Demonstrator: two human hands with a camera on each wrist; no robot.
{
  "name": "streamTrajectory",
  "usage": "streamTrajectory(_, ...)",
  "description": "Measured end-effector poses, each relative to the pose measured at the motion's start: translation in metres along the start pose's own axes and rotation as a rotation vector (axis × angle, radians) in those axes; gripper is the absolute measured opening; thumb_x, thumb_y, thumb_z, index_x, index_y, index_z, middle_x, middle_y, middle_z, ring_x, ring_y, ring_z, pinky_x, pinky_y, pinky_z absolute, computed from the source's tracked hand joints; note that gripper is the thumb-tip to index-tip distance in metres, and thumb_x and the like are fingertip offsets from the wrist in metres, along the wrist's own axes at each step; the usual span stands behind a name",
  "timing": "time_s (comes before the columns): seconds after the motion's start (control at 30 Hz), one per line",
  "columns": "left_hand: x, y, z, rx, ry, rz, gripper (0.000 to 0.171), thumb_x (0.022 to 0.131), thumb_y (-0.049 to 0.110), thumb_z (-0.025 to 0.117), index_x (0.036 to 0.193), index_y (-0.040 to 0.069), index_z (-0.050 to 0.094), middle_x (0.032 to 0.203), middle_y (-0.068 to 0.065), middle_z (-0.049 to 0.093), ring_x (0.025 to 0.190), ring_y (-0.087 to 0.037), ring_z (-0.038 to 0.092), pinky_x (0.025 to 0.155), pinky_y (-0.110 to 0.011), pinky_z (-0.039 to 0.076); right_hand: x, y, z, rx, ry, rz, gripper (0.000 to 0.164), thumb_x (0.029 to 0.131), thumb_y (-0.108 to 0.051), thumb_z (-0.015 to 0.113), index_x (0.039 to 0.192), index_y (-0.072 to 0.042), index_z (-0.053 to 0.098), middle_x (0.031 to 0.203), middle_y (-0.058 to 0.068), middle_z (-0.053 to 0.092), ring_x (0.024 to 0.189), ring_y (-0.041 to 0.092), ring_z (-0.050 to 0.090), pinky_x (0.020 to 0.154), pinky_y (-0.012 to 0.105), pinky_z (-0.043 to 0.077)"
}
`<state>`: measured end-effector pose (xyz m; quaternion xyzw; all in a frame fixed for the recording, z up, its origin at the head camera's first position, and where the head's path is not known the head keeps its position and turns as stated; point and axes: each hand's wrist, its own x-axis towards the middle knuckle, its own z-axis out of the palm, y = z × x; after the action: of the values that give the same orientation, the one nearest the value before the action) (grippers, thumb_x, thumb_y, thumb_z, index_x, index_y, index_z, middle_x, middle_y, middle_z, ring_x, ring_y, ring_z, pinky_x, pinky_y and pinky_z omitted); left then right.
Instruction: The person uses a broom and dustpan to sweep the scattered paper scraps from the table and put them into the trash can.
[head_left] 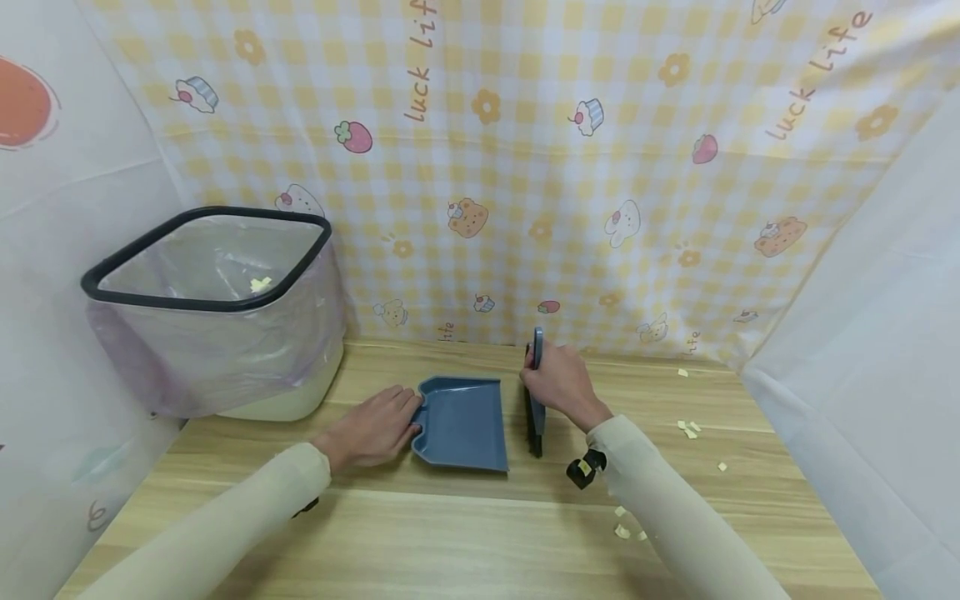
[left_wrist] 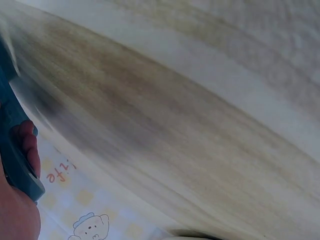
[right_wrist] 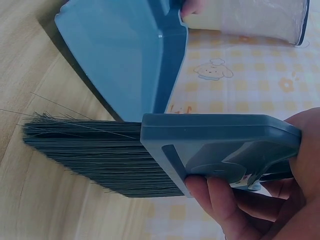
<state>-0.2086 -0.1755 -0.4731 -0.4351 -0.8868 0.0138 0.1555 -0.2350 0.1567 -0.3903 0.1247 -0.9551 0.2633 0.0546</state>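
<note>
A blue-grey dustpan (head_left: pixel 463 425) lies on the wooden table, its wide edge facing right. My left hand (head_left: pixel 378 425) grips its handle, with fingers curled around it in the left wrist view. To the right of the pan, my right hand (head_left: pixel 558 383) holds a small hand brush (head_left: pixel 537 408) of the same colour upright. In the right wrist view, dark bristles (right_wrist: pixel 100 155) extend from the brush head beside the dustpan's edge, and the fingers wrap its body. No scraps show in the pan.
At the left stands a bin (head_left: pixel 300 396) with a black rim and a clear purplish liner; pale yellow scraps (head_left: pixel 260 284) are inside. More scraps (head_left: pixel 688 429) lie on the table's right side, and several (head_left: pixel 622 531) near my right forearm. A checked curtain (head_left: pixel 480 167) hangs behind.
</note>
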Motion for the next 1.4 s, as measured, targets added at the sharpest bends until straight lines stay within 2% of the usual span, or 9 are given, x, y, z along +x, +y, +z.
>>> streamTrajectory(0.3, -0.001, 0.001, 0.004, -0.030, -0.016, -0.003, 0.035, 0.109, 0.020, 0.062, 0.129, -0.009, 0.062, 0.114, -0.018, 0.068, 0.104, -0.031, 0.065, 0.101, -0.046, 0.056, -0.001, -0.001, -0.001, 0.012, -0.004, 0.016, 0.016, 0.098, -0.007, 0.062, 0.084, -0.014, 0.060, 0.064, 0.000, 0.055, 0.054, 0.017, 0.049, 0.056, 0.034, 0.040)
streamTrajectory(0.57, -0.001, 0.000, 0.007, -0.015, -0.004, 0.009, 0.035, 0.109, 0.021, 0.063, 0.128, -0.008, 0.062, 0.114, -0.017, 0.068, 0.104, -0.030, 0.065, 0.101, -0.045, 0.055, -0.001, 0.000, -0.001, 0.007, -0.008, 0.024, 0.016, 0.099, -0.007, 0.062, 0.085, -0.014, 0.059, 0.065, 0.000, 0.056, 0.055, 0.017, 0.050, 0.058, 0.034, 0.041)
streamTrajectory(0.93, -0.001, -0.001, 0.009, -0.062, -0.025, -0.014, 0.033, 0.110, 0.023, 0.063, 0.128, -0.005, 0.063, 0.111, -0.013, 0.067, 0.102, -0.028, 0.064, 0.096, -0.045, 0.057, 0.000, 0.004, 0.000, 0.006, 0.003, 0.015, 0.012, 0.098, -0.009, 0.065, 0.087, -0.014, 0.064, 0.067, 0.000, 0.061, 0.056, 0.018, 0.055, 0.057, 0.034, 0.044)
streamTrajectory(1.2, 0.001, -0.002, 0.008, -0.087, -0.045, -0.008, 0.026, 0.111, 0.021, 0.062, 0.125, -0.001, 0.062, 0.106, -0.010, 0.065, 0.097, -0.026, 0.062, 0.091, -0.044, 0.057, -0.002, 0.007, -0.003, 0.029, -0.015, 0.016, 0.011, 0.099, -0.009, 0.064, 0.089, -0.013, 0.064, 0.068, 0.001, 0.062, 0.056, 0.018, 0.055, 0.058, 0.035, 0.045)
streamTrajectory(1.4, 0.003, -0.003, 0.005, -0.079, -0.047, 0.003, 0.025, 0.111, 0.022, 0.063, 0.124, 0.001, 0.063, 0.105, -0.010, 0.065, 0.096, -0.026, 0.063, 0.090, -0.043, 0.057, -0.002, 0.012, -0.007, 0.034, -0.026, 0.020, 0.008, 0.100, -0.011, 0.063, 0.095, -0.011, 0.069, 0.073, 0.001, 0.066, 0.057, 0.017, 0.059, 0.057, 0.034, 0.049)
